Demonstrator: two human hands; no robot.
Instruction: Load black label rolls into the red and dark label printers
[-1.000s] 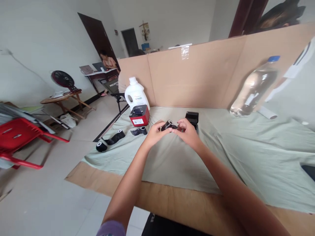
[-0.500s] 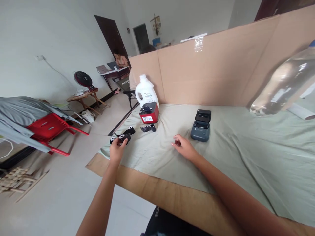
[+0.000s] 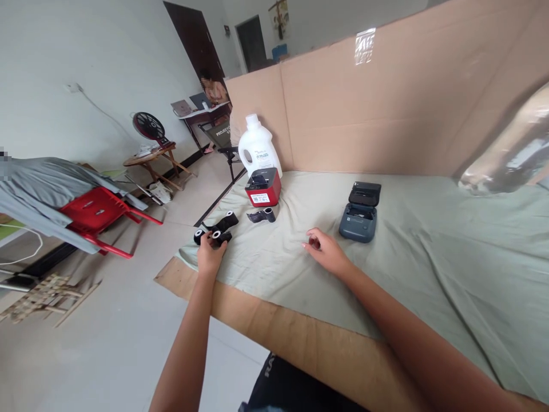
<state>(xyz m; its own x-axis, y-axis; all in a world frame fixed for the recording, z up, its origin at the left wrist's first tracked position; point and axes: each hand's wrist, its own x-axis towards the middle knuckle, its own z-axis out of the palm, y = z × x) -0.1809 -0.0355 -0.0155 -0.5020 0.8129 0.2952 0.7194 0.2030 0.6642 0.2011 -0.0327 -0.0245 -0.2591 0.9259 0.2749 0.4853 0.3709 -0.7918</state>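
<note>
My left hand (image 3: 210,254) is closed on a roll of black ribbon (image 3: 223,237) with a white core, at the left end of the cloth. Right behind it lies another length of black ribbon (image 3: 225,222), wound on rolls at both ends. A third, smaller black ribbon roll (image 3: 262,216) rests a little farther right. My right hand (image 3: 326,253) hovers over the cloth with loosely curled fingers, thumb and fingertips apart, and nothing visible in it. Close to its right stands a dark blue-grey label printer (image 3: 358,224), its lid (image 3: 364,194) raised.
Behind the ribbons stand a red and black box-shaped device (image 3: 263,191) and a white jug (image 3: 260,146). A cardboard screen (image 3: 334,114) closes off the back, with a clear bottle (image 3: 506,149) at right. A red chair (image 3: 96,212) is off to the left; a person sits far back.
The camera view has shifted, so everything sits differently in the frame. My left hand keeps hold of the ribbon roll; my right hand stays near the printer, its fingers slightly curled.
</note>
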